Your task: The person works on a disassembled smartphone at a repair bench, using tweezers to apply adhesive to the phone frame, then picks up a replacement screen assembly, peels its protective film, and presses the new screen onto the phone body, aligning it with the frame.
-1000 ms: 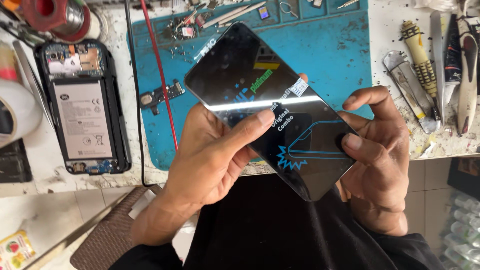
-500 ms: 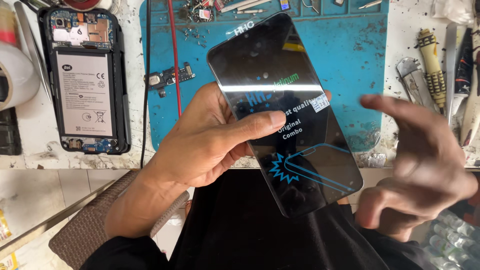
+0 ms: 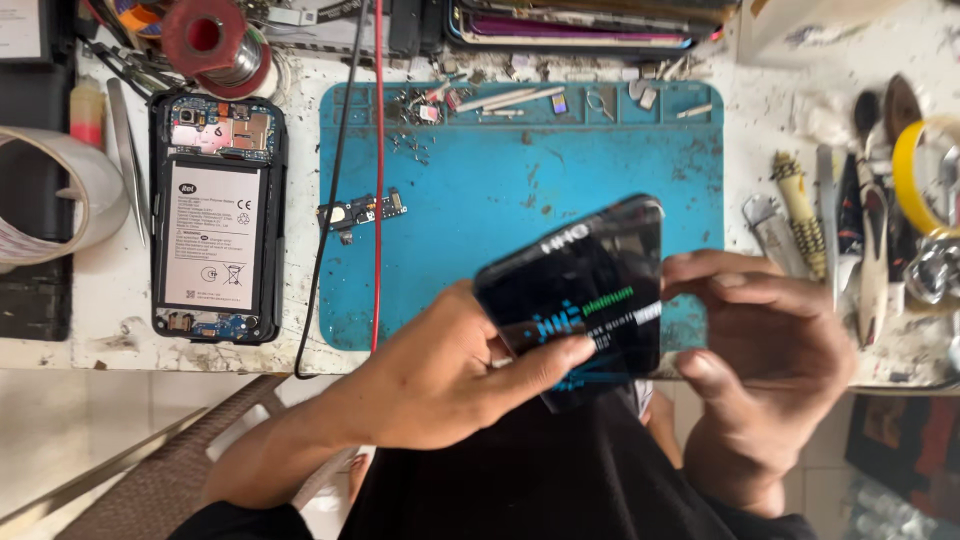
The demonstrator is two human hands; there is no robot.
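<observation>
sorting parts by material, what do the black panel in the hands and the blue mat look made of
Black panel: likely glass under a glossy protective film; it mirrors light, with printing on its surface. The left hand and right hand both grip it.
Blue mat: probably silicone or rubber, matte, scuffed and stained, with moulded compartments along its far edge.

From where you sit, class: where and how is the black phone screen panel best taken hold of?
By its long edges, likely. The screen panel is thin, flat and glossy, so pinching the rims spares the face. The left hand comes from its left, the right hand from its right.
</observation>
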